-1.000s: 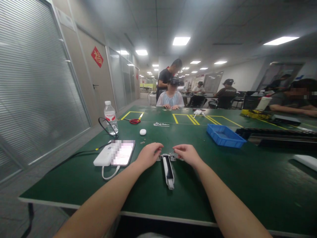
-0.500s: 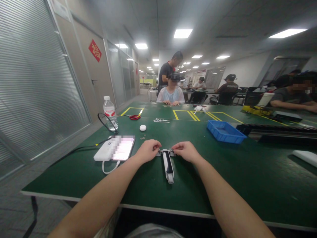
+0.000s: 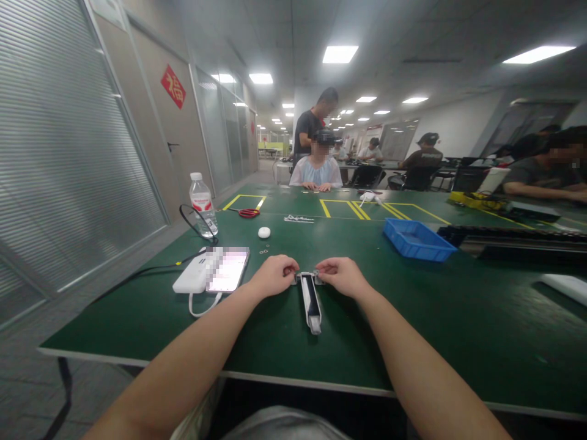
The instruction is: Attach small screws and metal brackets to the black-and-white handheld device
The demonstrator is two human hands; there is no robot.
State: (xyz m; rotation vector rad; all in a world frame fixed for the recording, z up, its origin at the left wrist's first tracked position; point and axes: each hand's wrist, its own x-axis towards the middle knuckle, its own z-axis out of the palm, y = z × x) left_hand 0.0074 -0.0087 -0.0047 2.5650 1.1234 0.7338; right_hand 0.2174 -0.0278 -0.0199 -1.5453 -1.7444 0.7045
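A narrow white-framed part with a dark inside (image 3: 312,302) lies lengthwise on the green table, its pale tip toward me. Small metal tabs stick out to both sides at its far end. My left hand (image 3: 276,275) is closed, with thumb and fingers pinching at the left metal tab (image 3: 294,279). On the other side, my right hand (image 3: 343,275) pinches at the right metal tab (image 3: 320,279). Fingertips partly hide both tabs, so their exact shape does not show.
Left of my hands lie a white power bank (image 3: 190,275) and a phone (image 3: 232,269), joined by a cable. Beyond are a water bottle (image 3: 203,208), a white case (image 3: 264,233), small rings (image 3: 263,251) and red scissors (image 3: 249,212). A blue tray (image 3: 418,239) stands right. A person (image 3: 316,168) sits opposite.
The camera view has shifted slightly. Both hands stay at the metal tabs, with the right fingers bent a little differently. The white-framed part lies almost as before.
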